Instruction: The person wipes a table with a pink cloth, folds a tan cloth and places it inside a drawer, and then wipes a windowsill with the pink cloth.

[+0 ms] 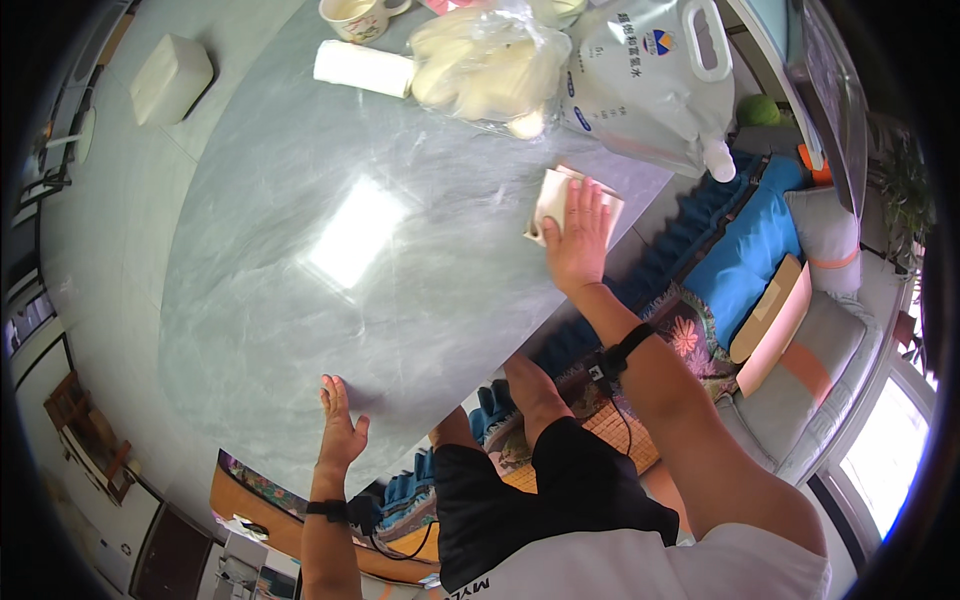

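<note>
My right hand (581,244) lies flat on a folded cream cloth (551,196), pressing it to the grey marbled tabletop (262,180) near the right edge. The fingers stretch over the cloth and the thumb is spread to the left. My left hand (343,431) is at the near left part of the table, holding nothing. Its fingers point away from me with the thumb apart; whether it touches the surface I cannot tell. Each of my forearms carries a black strap with a cable.
Along the table's far side stand a floral mug (356,19), a white tissue pack (364,69), a clear plastic bag of pale food (487,67) and a spouted water pouch (652,82). A white stool (171,79) stands left. Right lies a sofa with a blue cushion (742,247) and cardboard (772,319).
</note>
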